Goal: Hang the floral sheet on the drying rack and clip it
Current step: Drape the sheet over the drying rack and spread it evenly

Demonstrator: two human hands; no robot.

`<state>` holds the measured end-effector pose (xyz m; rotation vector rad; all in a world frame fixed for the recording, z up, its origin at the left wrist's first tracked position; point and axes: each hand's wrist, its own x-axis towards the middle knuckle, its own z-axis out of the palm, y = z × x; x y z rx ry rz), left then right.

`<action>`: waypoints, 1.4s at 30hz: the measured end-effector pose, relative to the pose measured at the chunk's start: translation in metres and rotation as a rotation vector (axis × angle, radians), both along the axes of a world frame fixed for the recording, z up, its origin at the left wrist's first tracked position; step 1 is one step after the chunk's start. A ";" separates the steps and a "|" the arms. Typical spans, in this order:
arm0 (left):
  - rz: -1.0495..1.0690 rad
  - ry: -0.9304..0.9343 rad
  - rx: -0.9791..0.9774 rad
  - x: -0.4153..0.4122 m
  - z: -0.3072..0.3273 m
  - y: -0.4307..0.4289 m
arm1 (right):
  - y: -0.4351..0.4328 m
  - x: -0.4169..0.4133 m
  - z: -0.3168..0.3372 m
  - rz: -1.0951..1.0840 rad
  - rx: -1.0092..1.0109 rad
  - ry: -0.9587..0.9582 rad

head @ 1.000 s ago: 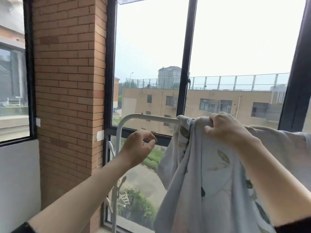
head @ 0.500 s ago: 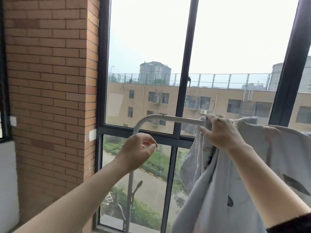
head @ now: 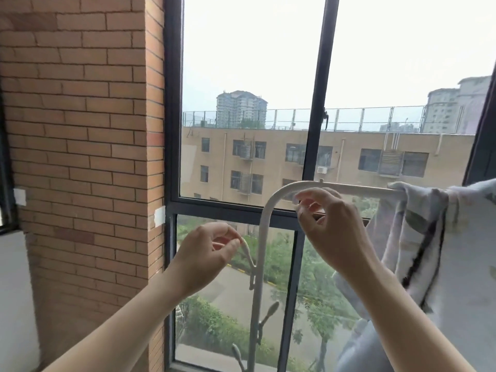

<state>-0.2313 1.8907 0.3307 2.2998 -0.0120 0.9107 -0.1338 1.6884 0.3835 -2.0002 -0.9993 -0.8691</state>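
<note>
Hovering just under the curved corner of the drying rack (head: 264, 221), the right hand (head: 330, 232) curls its fingers, thumb near forefinger; whether it pinches anything cannot be told. The left hand (head: 209, 253), lower, fingers likewise curled together, sits beside a rack peg (head: 248, 253), its contents unclear. The floral sheet (head: 434, 237) drapes over the top bar at right.

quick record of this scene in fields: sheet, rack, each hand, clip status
floral sheet: draped over the right part of the rack's top bar
drying rack: white, curved corner, hooks down its post
left hand: fingers curled beside the post; unclear if it holds anything
right hand: fingers curled just under the bar, not gripping the sheet
clip: none visible on the sheet
backdrop: window frame, brick wall
</note>
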 end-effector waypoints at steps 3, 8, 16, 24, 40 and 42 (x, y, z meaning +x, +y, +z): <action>-0.005 0.010 0.008 -0.015 -0.008 0.042 | 0.043 -0.022 -0.015 0.005 -0.028 0.041; -0.032 0.080 -0.012 -0.050 -0.023 0.120 | 0.127 -0.055 -0.044 -0.016 -0.008 0.119; -0.082 0.147 -0.093 -0.065 -0.055 0.214 | 0.216 -0.073 -0.080 -0.049 -0.106 0.201; -0.199 0.202 -0.140 -0.001 -0.078 0.258 | 0.254 -0.026 -0.112 -0.147 -0.139 0.286; -0.405 0.299 -0.155 0.198 -0.102 0.346 | 0.331 0.129 -0.154 -0.368 -0.054 0.428; -0.460 0.314 -0.159 0.227 -0.107 0.359 | 0.340 0.143 -0.160 -0.431 -0.033 0.458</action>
